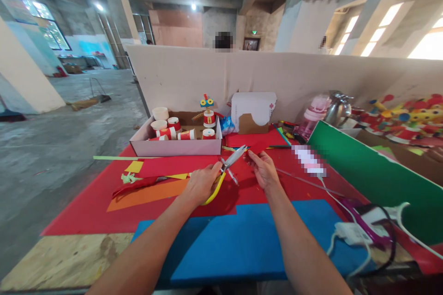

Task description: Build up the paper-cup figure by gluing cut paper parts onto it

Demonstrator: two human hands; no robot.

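Note:
My left hand [204, 183] is wrapped round the yellow handle of a pair of scissors [235, 157], whose blades stand apart and point up to the right. My right hand [263, 168] pinches a piece of red paper [259, 145] just beyond the blade tips. Whether the blades touch that paper, I cannot tell. Below the scissors lies a small pen-like item [232, 176], partly hidden. To the left of my left hand are an orange paper strip [145, 194], a small yellow paper piece [134, 166] and pale green paper scraps [130, 178].
A shallow box [176, 148] holds several paper cups and a spring-necked cup figure [208, 117]. A green board [374, 184] flanks the right side, near a power strip [377, 216] with cables. Behind stand a pink bottle [314, 113], a metal jug [339, 107] and a partition [194, 71].

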